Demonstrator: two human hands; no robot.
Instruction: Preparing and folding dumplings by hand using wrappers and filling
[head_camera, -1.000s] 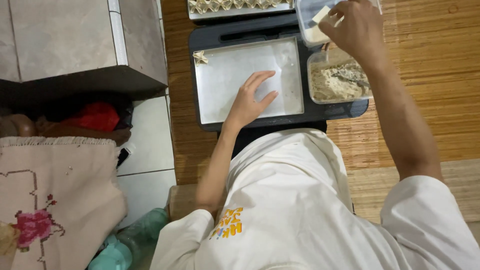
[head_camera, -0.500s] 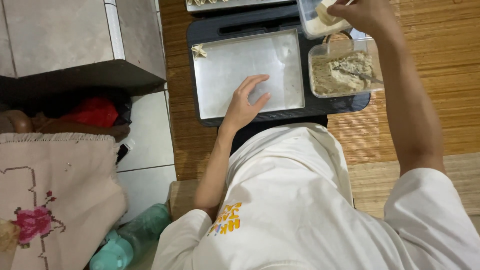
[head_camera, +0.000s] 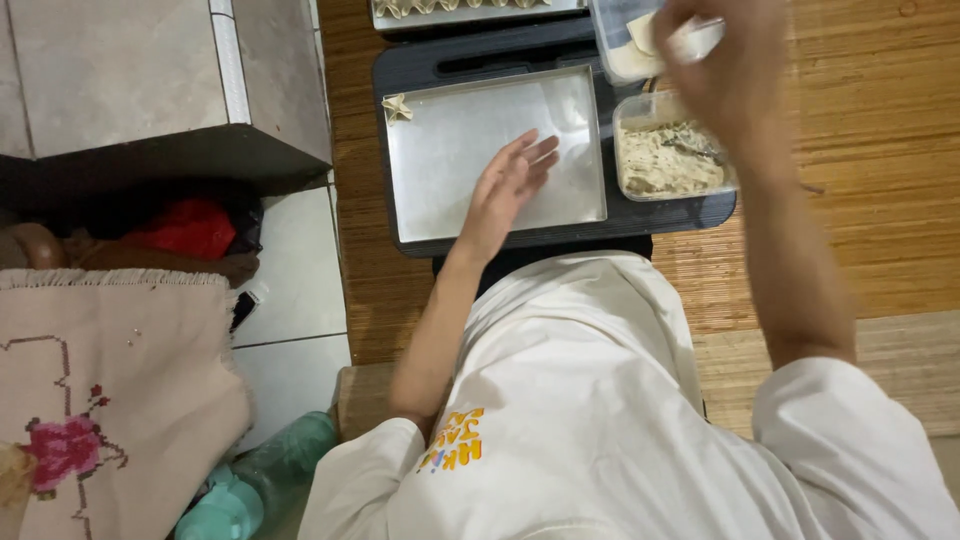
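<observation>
One folded dumpling (head_camera: 398, 106) sat on our tray (head_camera: 440, 200), otherwise bare. Left hand (head_camera: 505, 190) lay flat, open; right hand (head_camera: 725, 70) pinched a wrapper (head_camera: 700, 40) above the filling tub (head_camera: 668, 160).

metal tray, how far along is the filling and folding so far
Done: one small folded pastry piece sits in the far left corner of the shallow rectangular metal tray; the rest is bare. In hand: the right hand lifts a pale wrapper sheet above the clear plastic tub of speckled filling; the left hand rests flat on the tray. Left: nearly the whole tray to fill.
</observation>
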